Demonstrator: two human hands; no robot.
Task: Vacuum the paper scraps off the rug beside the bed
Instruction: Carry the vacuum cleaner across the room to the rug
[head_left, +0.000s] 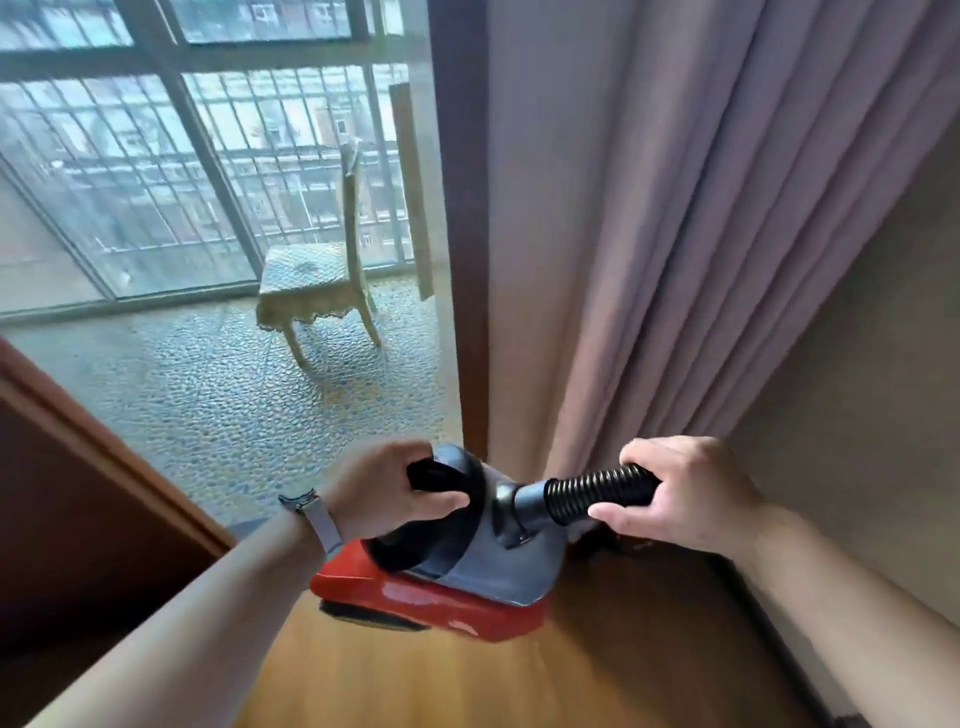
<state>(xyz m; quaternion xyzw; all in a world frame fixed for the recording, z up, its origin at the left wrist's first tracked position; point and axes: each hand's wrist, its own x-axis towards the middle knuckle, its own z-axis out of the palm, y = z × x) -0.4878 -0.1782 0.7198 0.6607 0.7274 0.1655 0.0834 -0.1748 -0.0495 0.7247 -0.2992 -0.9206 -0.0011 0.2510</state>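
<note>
Gripping vacuum (447, 561) handle, left hand (384, 493); right hand (685, 499) apparently clasping hose (597, 491).

Two forearms in view, left forearm (208, 597) and right forearm (831, 587), both bare from wrist to frame edge. Left hand (384, 493) and right hand (696, 501) bare, ungloved. Left wrist: wristwatch (310, 515). Strap pale grey-lilac, smooth, broad, wrapped snug across wrist. Dark silvery metal piece at strap's upper end, seen edge-on and blurred; cannot tell case from buckle.
</note>
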